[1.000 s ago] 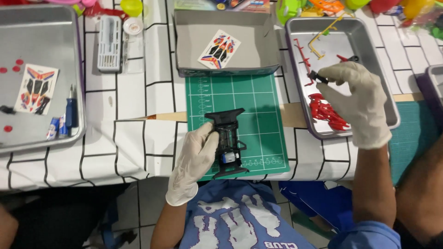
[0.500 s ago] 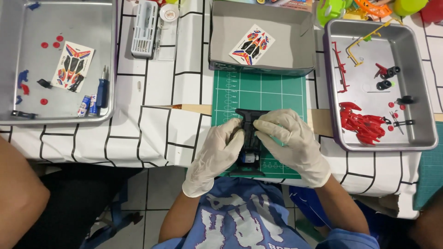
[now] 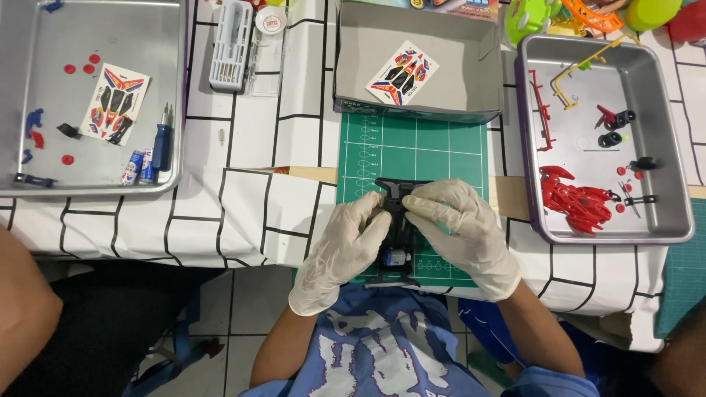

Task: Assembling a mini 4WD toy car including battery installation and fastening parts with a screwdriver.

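From the head view, I am seeing both gloved hands closing on the black toy car frame over the green mat: left hand fingers gripping its left side, right hand fingers gripping its top right. Its long axis is running toward me. The grey box is holding a sticker sheet; the right tray is holding red parts.

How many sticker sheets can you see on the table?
2. One sticker sheet lies in the metal tray at far left; the other sticker sheet lies in the grey box above the green mat. Others could be hidden.
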